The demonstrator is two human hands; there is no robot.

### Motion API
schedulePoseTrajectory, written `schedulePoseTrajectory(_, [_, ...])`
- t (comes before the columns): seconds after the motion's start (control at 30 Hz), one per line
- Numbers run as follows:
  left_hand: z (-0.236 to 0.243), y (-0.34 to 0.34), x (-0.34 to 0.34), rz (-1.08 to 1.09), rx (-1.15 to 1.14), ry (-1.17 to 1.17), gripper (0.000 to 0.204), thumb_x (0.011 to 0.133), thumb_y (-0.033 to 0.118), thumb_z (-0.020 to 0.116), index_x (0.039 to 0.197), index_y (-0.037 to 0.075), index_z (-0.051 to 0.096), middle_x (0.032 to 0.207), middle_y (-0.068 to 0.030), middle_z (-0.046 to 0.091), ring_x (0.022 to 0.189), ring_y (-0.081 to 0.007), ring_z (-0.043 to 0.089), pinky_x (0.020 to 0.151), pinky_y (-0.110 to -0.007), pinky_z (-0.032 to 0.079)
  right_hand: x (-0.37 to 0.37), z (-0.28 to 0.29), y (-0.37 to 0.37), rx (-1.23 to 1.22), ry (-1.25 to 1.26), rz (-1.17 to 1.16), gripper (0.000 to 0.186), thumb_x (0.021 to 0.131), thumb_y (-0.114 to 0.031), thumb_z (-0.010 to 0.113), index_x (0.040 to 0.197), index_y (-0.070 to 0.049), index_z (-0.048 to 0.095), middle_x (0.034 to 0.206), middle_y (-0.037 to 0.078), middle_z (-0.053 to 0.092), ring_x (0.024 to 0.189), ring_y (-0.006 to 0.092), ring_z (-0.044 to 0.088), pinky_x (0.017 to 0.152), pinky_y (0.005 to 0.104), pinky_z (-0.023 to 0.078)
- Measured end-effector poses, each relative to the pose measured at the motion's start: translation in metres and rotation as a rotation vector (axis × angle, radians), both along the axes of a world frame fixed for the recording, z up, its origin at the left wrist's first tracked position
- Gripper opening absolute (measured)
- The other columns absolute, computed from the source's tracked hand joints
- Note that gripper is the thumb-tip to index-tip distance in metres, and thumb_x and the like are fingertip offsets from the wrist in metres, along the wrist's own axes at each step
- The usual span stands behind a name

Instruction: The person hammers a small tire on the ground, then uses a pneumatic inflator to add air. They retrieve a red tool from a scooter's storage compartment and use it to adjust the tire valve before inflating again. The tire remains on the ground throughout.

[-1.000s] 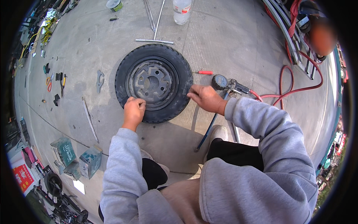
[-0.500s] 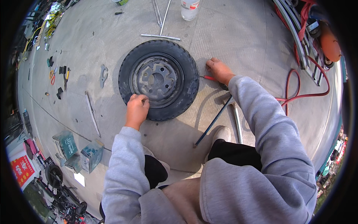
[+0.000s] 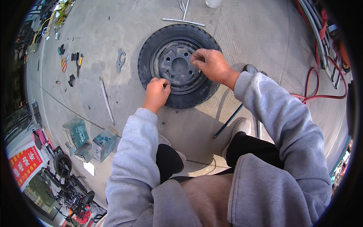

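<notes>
A small black tyre (image 3: 149, 56) on a dark steel rim (image 3: 170, 70) lies flat on the pavement in front of me. My left hand (image 3: 157, 92) is at its near left edge, fingers curled in and thumb against them. Over the right side of the rim is my right hand (image 3: 211, 65), thumb and fingertips pinched together near the bolt holes. Whatever either hand may hold is too small or too hidden to make out. A blue bar (image 3: 228, 121) slants across the ground below my right forearm, its upper end partly covered by the sleeve.
A T-handle wrench (image 3: 184, 21) lies beyond the tyre. Left are a flat metal bracket (image 3: 120, 60), yellow-handled pliers (image 3: 78, 67), a long metal bar (image 3: 106, 100) and clear plastic boxes (image 3: 104, 143). A red hose (image 3: 321, 97) loops at right. My shoes flank the near side.
My right hand has come up from the ground beside the tyre and moved left over the rim. The left hand stays by the near left edge. The whole view has shifted.
</notes>
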State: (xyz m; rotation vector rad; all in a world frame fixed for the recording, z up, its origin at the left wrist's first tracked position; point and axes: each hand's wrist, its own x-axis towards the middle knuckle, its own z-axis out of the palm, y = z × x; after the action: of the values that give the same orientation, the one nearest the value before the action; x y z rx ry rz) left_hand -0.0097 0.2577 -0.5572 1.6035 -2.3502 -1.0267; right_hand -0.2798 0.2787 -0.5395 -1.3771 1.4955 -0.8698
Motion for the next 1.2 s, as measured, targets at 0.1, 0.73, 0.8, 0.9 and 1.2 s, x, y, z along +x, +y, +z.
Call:
schedulePoseTrajectory(0.1, [0.001,-0.007,-0.001,-0.061,-0.021,-0.038,0.011,0.081,0.011,0.071,0.089,0.004,0.075,0.082,-0.013,0.068,0.08,-0.028,0.065,0.075,-0.038,0.053,0.077,-0.02,0.011,0.269,-0.153,-0.18,0.014,0.084,-0.008,0.07,0.096,-0.001,0.073,0.086,0.017,0.073,0.081,0.0294,0.072,0.075,0.0362,0.056])
schedulePoseTrajectory(0.73, [-0.006,-0.031,0.015,-0.053,0.252,-0.008,0.016,0.089,0.013,0.07,0.099,0.001,0.075,0.088,-0.0105,0.069,0.077,-0.0188,0.066,0.072,-0.032,0.052,0.169,-0.059,0.038,0.337,-0.426,-0.626,0.01,0.091,-0.001,0.063,0.093,0.008,0.068,0.079,0.013,0.07,0.065,0.0166,0.07,0.055,0.0302,0.058])
schedulePoseTrajectory(0.8, [-0.007,-0.031,0.016,-0.045,0.266,-0.003,0.016,0.087,0.015,0.071,0.099,0.004,0.076,0.089,-0.012,0.069,0.078,-0.0222,0.068,0.074,-0.034,0.053,0.169,-0.06,0.038,0.348,-0.456,-0.62,0.01,0.092,0.0,0.062,0.093,0.008,0.068,0.08,0.013,0.07,0.066,0.0167,0.07,0.056,0.0301,0.058])
schedulePoseTrajectory(0.9, [-0.007,-0.032,0.017,-0.047,0.283,0.001,0.017,0.087,0.015,0.071,0.099,0.004,0.076,0.089,-0.0116,0.068,0.078,-0.022,0.067,0.074,-0.034,0.053,0.168,-0.059,0.036,0.361,-0.488,-0.613,0.01,0.092,0.002,0.061,0.094,0.009,0.068,0.081,0.013,0.07,0.067,0.0163,0.069,0.057,0.0297,0.059])
schedulePoseTrajectory(1.2, [0.001,-0.032,0.016,-0.116,0.265,0.001,0.018,0.088,0.014,0.069,0.101,0.003,0.076,0.089,-0.0107,0.067,0.082,-0.0227,0.065,0.078,-0.034,0.052,0.17,-0.054,0.038,0.376,-0.54,-0.656,0.009,0.094,0.001,0.06,0.095,0.007,0.066,0.082,0.012,0.07,0.067,0.0154,0.068,0.06,0.0287,0.059])
